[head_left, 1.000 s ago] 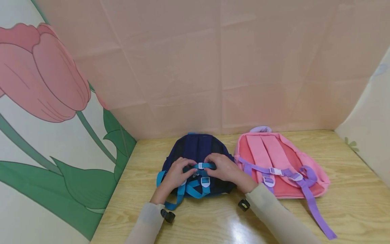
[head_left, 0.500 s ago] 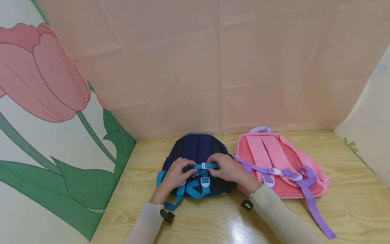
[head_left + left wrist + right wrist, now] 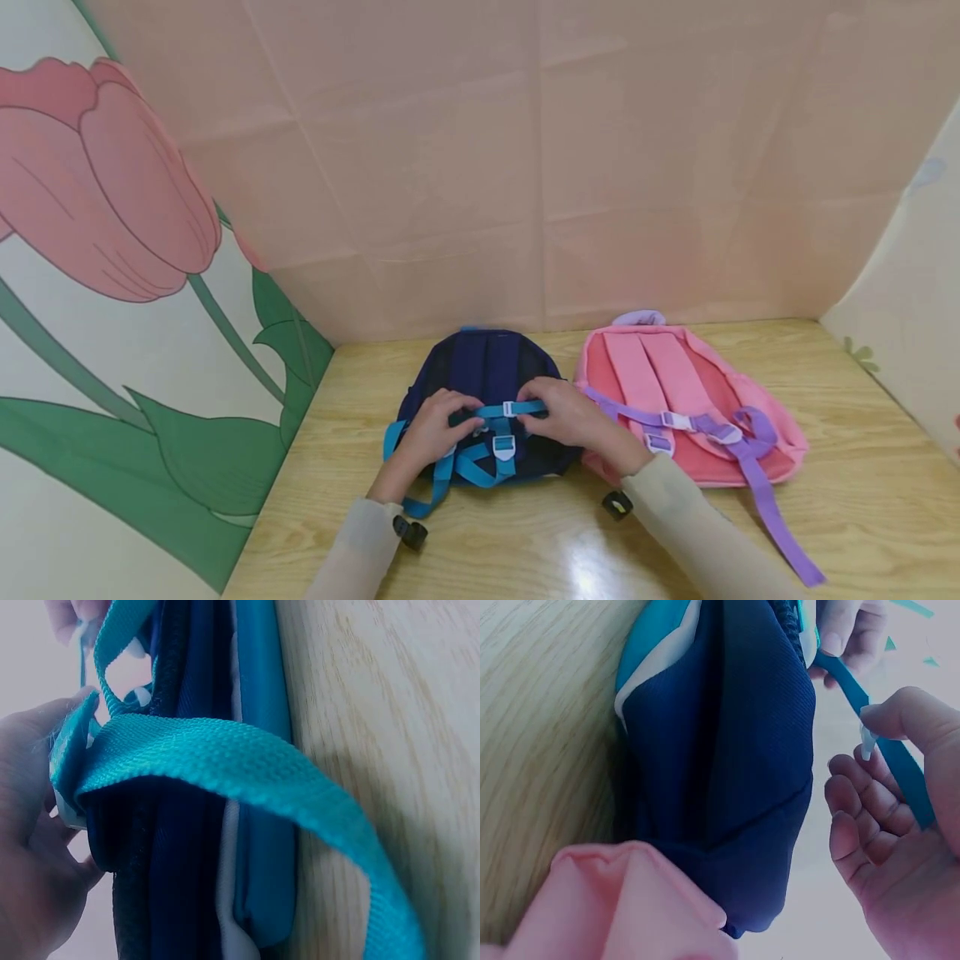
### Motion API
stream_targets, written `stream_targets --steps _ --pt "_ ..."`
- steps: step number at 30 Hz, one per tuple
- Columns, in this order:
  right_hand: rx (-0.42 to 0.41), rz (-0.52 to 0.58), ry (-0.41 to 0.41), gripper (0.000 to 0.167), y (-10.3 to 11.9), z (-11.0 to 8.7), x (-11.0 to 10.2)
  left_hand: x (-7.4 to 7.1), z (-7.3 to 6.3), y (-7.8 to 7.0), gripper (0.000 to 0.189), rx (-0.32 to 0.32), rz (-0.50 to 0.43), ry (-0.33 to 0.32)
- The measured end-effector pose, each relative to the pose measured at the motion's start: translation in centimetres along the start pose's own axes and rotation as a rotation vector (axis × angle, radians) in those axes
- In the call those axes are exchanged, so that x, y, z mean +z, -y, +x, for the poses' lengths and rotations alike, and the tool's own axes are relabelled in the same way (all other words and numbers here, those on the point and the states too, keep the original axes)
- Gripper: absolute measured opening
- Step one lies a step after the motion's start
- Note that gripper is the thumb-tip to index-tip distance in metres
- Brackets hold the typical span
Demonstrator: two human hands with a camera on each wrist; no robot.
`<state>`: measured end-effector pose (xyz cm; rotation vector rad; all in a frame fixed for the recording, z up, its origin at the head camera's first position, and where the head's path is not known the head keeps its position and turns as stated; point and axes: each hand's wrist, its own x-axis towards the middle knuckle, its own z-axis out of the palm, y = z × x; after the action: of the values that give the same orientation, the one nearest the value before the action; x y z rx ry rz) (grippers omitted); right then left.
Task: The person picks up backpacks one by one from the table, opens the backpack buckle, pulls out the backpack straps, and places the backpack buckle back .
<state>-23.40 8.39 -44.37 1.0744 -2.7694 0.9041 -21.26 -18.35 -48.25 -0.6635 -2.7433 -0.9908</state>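
Observation:
A navy backpack (image 3: 486,358) with teal straps lies on the table, its shoulder-strap side facing up. Across it runs a thin teal strap (image 3: 491,412) carrying a white plastic slider (image 3: 509,409). My left hand (image 3: 433,429) pinches this strap at its left part, near the bag's middle. At the other side my right hand (image 3: 568,418) grips it by the slider; in the right wrist view the thumb presses on the slider (image 3: 867,741) while the other fingers curl below. A wide teal strap loop (image 3: 225,754) hangs over the bag's side in the left wrist view.
A pink backpack (image 3: 738,400) with purple straps lies close on the right, touching or nearly touching the navy one. Its loose purple strap end (image 3: 783,529) trails toward the front of the wooden table (image 3: 510,550). A peach cloth backdrop (image 3: 420,167) stands behind.
My right hand has moved slightly right along with the white slider, so the teal strap between the hands shows longer. The left hand stays in place.

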Motion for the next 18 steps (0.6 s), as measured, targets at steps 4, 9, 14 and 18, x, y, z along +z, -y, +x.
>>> stream_targets --steps 4,9,14,18 --pt "0.029 0.008 0.019 0.019 -0.05 -0.29 -0.24 -0.04 -0.02 -0.09 0.023 0.0 0.005 0.009" --pt "0.047 0.009 0.022 0.021 -0.17 -0.58 -0.42 0.01 0.03 -0.06 0.023 0.013 0.009 0.014" --pt "0.004 -0.01 -0.016 0.022 -0.58 -0.79 -0.5 0.02 0.02 -0.06 0.023 0.018 0.018 0.015" --pt "-0.025 -0.003 -0.036 0.021 -1.02 -0.96 -0.57 0.0 -0.02 -0.08 0.023 0.016 0.016 0.018"
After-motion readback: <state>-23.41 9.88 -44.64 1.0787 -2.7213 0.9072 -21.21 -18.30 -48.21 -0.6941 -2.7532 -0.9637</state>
